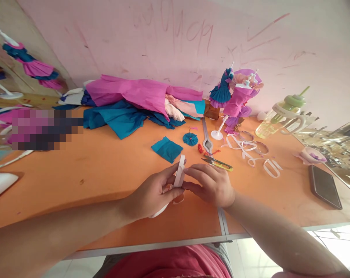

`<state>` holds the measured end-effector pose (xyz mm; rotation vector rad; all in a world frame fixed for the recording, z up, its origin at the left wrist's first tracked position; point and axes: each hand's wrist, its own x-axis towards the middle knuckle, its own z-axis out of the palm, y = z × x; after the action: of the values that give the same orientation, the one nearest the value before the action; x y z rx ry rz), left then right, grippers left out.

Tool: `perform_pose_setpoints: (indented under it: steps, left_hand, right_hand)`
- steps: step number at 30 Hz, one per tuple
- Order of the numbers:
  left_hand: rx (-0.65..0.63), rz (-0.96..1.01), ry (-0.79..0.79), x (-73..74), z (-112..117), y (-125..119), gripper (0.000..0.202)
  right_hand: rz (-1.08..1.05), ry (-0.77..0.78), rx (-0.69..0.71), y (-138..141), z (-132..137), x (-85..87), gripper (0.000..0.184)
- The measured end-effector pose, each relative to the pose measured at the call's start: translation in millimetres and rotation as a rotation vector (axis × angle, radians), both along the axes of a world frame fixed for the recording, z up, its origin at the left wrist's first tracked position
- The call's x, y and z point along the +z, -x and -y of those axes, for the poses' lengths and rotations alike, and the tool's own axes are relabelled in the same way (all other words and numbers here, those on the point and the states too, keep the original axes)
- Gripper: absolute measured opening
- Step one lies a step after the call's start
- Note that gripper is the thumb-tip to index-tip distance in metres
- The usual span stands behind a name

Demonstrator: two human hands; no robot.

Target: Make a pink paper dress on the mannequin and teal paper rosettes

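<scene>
Both my hands meet at the near middle of the orange table (76,162). My left hand (154,191) pinches a white tape roll (180,173) that stands on edge, and a curl of white strip (160,210) trails below it. My right hand (211,183) has its fingers closed on the same roll from the other side. Just beyond my right hand lie small yellow-handled snips (218,163).
Pink and teal crepe paper (140,102) is heaped at the back, with a teal square (166,149) and rosette (190,138) nearer. Paper-dressed stands (235,100), long tweezers (206,139), white strip loops (250,148), a bottle (276,117) and a phone (324,186) lie to the right.
</scene>
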<state>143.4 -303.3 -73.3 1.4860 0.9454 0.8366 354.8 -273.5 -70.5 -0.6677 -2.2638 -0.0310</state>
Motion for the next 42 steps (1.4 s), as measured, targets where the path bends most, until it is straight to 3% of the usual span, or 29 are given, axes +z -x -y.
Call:
perform_pose_setpoints:
  steps: [5, 8, 11, 13, 15, 19, 22, 28, 35, 38, 42]
  left_hand:
    - [-0.076, -0.035, 0.032, 3.2, 1, 0, 0.039]
    - [-0.087, -0.083, -0.017, 6.8, -2, 0, 0.036]
    - [-0.013, -0.089, -0.032, 5.6, -3, -1, 0.045]
    - [0.044, -0.110, -0.033, 3.7, -3, -2, 0.046]
    - [0.059, -0.129, -0.014, 3.1, -2, -3, 0.035]
    - [0.063, -0.181, -0.025, 5.7, -1, -3, 0.021]
    - [0.061, -0.211, -0.055, 5.9, 0, -2, 0.024]
    - [0.016, -0.133, 0.022, 5.1, 4, -4, 0.030]
    - [0.011, -0.190, -0.047, 14.8, 9, -2, 0.045]
    - [0.019, -0.224, -0.097, 13.5, 7, 0, 0.044]
    - [-0.012, -0.267, -0.158, 5.0, 4, -1, 0.035]
  right_hand:
    - [-0.364, 0.793, -0.046, 14, 2, 4.0, 0.031]
    - [-0.487, 1.002, 0.064, 17, -3, 6.5, 0.033]
    - [-0.495, 1.096, 0.140, 17, -6, 2.8, 0.028]
    - [-0.419, 1.012, 0.102, 16, -5, -2.1, 0.018]
    - [-0.291, 0.738, 0.026, 12, -3, -6.6, 0.009]
    - [-0.022, 0.051, 0.015, -3, 0, -8.9, 0.031]
    - [0.098, -0.169, 0.025, -10, 0, -5.5, 0.041]
    - [0.226, -0.288, 0.017, -10, 0, -0.3, 0.027]
    - [0.263, -0.406, 0.082, -8, 2, 5.0, 0.020]
    - [0.240, -0.371, 0.089, -4, 4, 6.0, 0.023]
    - [0.106, -0.207, 0.028, 2, 7, 4.9, 0.019]
